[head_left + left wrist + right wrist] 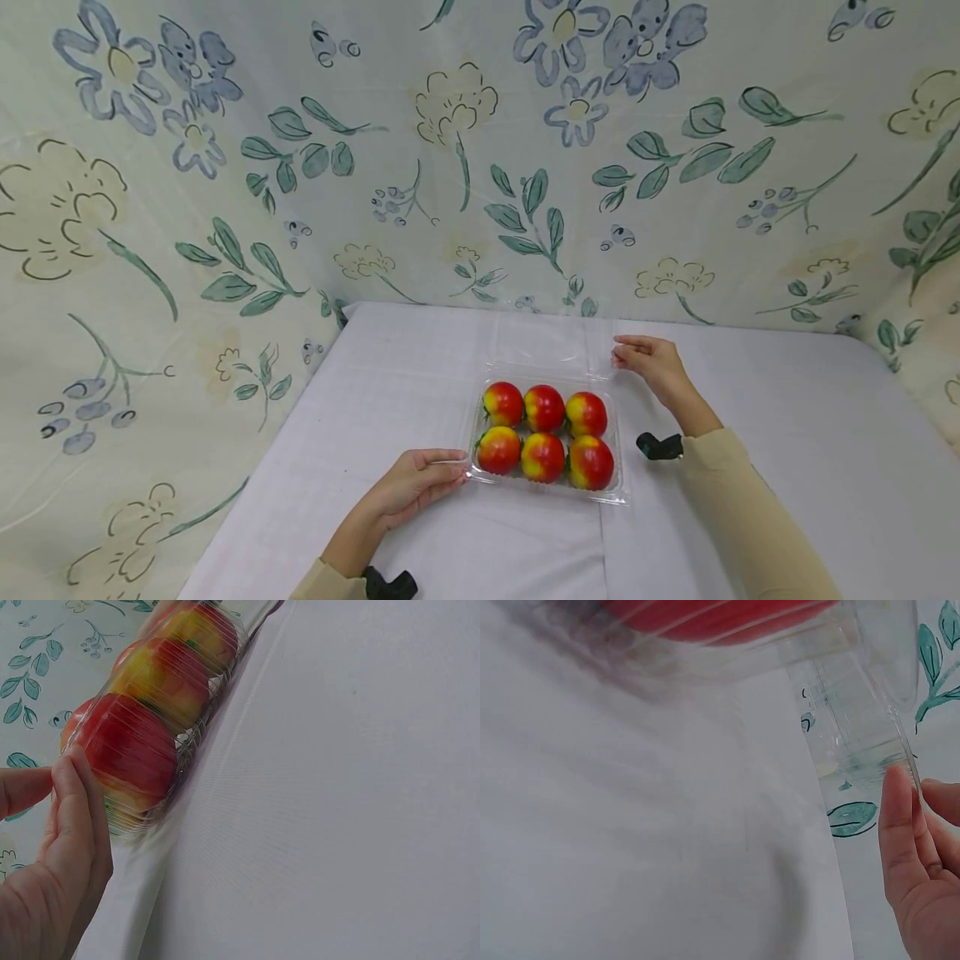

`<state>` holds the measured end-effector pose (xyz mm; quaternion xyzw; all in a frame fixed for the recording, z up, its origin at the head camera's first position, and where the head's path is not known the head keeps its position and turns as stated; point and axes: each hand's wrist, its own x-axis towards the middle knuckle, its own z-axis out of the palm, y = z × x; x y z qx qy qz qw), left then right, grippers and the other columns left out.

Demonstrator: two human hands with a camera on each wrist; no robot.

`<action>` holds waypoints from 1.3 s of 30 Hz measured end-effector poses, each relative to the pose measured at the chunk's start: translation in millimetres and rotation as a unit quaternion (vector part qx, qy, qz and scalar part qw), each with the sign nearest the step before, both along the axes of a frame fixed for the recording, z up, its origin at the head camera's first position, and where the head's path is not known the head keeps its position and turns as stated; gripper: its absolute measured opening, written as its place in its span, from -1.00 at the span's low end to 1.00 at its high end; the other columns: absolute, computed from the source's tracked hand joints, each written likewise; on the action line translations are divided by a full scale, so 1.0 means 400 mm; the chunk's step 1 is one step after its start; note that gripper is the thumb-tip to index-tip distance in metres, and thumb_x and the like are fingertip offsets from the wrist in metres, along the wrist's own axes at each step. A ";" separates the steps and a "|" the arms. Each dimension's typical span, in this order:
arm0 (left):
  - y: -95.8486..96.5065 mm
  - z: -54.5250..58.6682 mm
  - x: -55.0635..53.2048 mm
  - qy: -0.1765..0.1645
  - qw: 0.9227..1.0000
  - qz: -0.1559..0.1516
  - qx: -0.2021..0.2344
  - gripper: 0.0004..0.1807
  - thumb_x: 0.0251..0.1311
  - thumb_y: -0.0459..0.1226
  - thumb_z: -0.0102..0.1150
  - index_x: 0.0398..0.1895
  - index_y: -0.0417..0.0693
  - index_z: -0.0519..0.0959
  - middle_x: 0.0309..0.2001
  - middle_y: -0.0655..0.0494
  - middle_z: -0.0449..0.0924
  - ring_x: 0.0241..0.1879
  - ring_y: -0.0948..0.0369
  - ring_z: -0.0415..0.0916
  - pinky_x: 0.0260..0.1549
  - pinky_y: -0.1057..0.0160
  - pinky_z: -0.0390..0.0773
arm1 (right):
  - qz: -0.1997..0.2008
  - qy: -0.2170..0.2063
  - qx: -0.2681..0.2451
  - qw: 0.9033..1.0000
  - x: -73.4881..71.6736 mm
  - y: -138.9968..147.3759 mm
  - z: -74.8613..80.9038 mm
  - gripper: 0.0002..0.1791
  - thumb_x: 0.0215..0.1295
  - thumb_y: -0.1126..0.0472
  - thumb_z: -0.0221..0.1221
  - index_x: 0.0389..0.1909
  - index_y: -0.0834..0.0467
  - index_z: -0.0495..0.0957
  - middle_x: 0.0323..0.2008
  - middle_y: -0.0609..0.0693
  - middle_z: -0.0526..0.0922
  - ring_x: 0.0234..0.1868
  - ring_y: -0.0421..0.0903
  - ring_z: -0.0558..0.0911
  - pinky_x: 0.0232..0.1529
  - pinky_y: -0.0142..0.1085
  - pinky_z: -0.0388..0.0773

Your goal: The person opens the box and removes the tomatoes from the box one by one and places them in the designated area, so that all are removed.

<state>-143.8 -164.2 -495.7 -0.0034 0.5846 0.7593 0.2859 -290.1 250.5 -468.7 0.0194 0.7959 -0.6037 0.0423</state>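
A clear plastic fruit box (551, 490) sits on the white cloth, its base filled with several round red-and-yellow fruits (543, 457) in two rows, with bits of green on them. Its see-through lid (551, 342) is swung up and back on the far side. My left hand (420, 485) pinches the rim at the base's near left corner, thumb against fingers, as the left wrist view also shows. At the lid's right edge, my right hand (656, 367) pinches the thin plastic (900, 724) between thumb and fingertips.
White cloth (390, 375) covers the table. Behind it hangs a curtain (450, 150) printed with flowers and leaves. Black straps sit at both wrists, one band (660, 447) by the right sleeve and another (390, 583) by the left.
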 end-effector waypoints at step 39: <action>0.001 -0.004 -0.004 -0.010 1.000 0.005 0.005 -0.55 0.34 -0.38 0.22 0.21 -0.49 0.45 0.03 -0.26 0.62 -0.05 0.12 0.66 0.09 0.14 0.54 | 0.011 -0.068 -0.054 0.996 -0.010 0.003 -0.027 -0.43 0.48 0.16 0.15 0.35 0.42 0.33 -0.09 0.09 0.65 -0.20 -0.21 0.67 0.01 -0.41 0.59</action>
